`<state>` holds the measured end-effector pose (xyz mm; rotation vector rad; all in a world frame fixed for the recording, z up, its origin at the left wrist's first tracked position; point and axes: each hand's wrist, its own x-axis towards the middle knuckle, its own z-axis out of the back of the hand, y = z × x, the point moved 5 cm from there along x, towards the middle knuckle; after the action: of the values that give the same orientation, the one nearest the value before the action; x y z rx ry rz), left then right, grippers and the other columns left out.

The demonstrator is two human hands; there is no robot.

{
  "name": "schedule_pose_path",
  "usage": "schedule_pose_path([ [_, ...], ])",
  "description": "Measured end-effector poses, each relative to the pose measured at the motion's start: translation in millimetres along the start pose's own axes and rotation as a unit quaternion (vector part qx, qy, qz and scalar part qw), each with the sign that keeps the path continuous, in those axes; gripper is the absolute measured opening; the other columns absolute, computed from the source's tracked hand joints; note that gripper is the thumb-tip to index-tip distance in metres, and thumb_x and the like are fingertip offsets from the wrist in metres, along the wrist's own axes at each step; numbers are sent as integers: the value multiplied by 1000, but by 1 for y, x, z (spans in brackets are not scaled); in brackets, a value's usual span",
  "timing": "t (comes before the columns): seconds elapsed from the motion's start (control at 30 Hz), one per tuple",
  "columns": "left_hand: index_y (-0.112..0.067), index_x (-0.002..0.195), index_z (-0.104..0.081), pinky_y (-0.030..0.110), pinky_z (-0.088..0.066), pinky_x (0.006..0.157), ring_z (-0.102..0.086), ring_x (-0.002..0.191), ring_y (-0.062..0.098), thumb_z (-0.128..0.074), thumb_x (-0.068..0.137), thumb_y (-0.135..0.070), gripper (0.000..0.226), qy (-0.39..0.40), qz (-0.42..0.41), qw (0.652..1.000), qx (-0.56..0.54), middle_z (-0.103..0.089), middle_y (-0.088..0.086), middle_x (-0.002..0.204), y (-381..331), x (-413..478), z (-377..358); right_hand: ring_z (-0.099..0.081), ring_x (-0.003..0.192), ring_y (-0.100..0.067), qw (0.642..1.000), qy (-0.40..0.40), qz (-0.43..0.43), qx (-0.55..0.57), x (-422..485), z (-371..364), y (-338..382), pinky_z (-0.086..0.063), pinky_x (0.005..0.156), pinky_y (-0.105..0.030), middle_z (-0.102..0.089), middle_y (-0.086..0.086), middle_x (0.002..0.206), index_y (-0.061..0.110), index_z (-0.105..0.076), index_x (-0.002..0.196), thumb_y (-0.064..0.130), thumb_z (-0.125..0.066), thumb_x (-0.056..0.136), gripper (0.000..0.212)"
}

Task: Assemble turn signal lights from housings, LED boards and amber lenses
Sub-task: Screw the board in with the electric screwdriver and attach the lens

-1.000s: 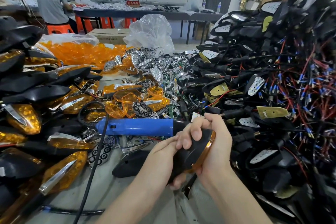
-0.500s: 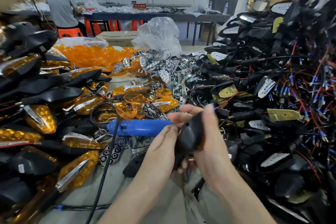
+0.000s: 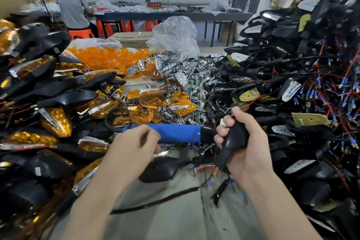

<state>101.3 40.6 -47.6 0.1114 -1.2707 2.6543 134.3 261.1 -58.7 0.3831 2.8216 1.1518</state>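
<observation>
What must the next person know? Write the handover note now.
Right hand grips a black housing; its lens side is hidden.
Left hand is free, fingers loosely curled, over the blue tool.
Amber lenses heaped behind centre-left, silver reflectors beside them, wired housings piled right.
Done: finished lights stacked left.
Left: finish the held unit, then work through the right pile.

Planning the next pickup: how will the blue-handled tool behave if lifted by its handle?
The blue-handled tool looks rigid, and its smooth round handle may roll if nudged. Its black cord loops beside amber lenses, so it will probably drag or snag. Its front end is hidden behind the right hand, so balance is unclear.
</observation>
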Motion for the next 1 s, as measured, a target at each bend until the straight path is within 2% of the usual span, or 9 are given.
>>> schedule_pose_path([
  [0.1,-36,81,-68,30,-56,76,-65,73,-4,-49,96,-30,25,39,5,995,95,-71,-23,75,7,-2,2,-45,51,-13,1000,10,-12,-5,-2,2,-3,-42,44,-24,-46,4,67,22,-63,78,17,-60,89,13],
  [0.23,-38,97,-67,29,-55,76,-63,78,0,-51,99,-33,17,60,-19,984,165,-69,-20,83,8,-3,-7,-44,50,-13,999,17,-34,-10,-3,-2,-5,-41,43,-25,-46,3,65,21,-64,85,19,-60,91,8],
  [0.3,-38,104,-65,26,-52,81,-61,86,-1,-52,100,-31,15,79,-31,978,190,-65,-23,92,8,-5,-15,-43,50,-13,999,24,-38,-15,-4,-3,-5,-40,43,-25,-47,3,65,22,-69,79,25,-61,93,17],
  [0.4,-37,107,-64,22,-48,88,-58,98,-1,-54,100,-28,15,82,-51,980,176,-62,-24,102,8,-8,-21,-43,50,-13,999,27,-40,-19,-5,-4,-4,-40,42,-25,-47,3,63,23,-70,75,32,-57,98,29],
  [0.53,-41,105,-62,10,-41,85,-53,102,-8,-57,99,-28,15,85,-63,989,105,-54,-26,106,12,-17,-21,-44,49,-13,998,34,-44,-18,-5,-7,-4,-40,42,-25,-48,2,62,22,-71,73,33,-58,96,28],
  [0.7,-42,109,-61,17,-44,93,-54,107,-4,-51,101,-15,30,52,-71,991,103,-50,-29,112,20,-31,-9,-44,50,-14,997,46,-47,-26,-6,-9,-6,-41,43,-25,-48,2,63,21,-70,76,32,-59,96,25],
  [0.8,-39,117,-61,17,-43,94,-53,107,-3,-54,100,-22,25,45,-69,986,143,-52,-27,111,25,-31,-4,-45,50,-14,997,50,-48,-30,-6,-8,-7,-42,43,-26,-48,2,64,21,-71,77,32,-58,98,27],
  [0.9,-34,132,-56,20,-40,100,-46,114,-1,-52,101,-33,32,66,-89,971,211,-47,-20,115,22,-29,-15,-46,51,-14,997,50,-45,-37,-6,-7,-7,-42,44,-26,-49,2,64,22,-72,76,32,-58,98,28],
  [1.0,-33,126,-60,22,-41,97,-46,111,3,-49,101,-37,27,53,-95,961,254,-45,-17,112,19,-27,-23,-46,51,-15,997,47,-47,-38,-6,-6,-8,-43,44,-26,-50,1,65,21,-71,78,32,-58,98,26],
])
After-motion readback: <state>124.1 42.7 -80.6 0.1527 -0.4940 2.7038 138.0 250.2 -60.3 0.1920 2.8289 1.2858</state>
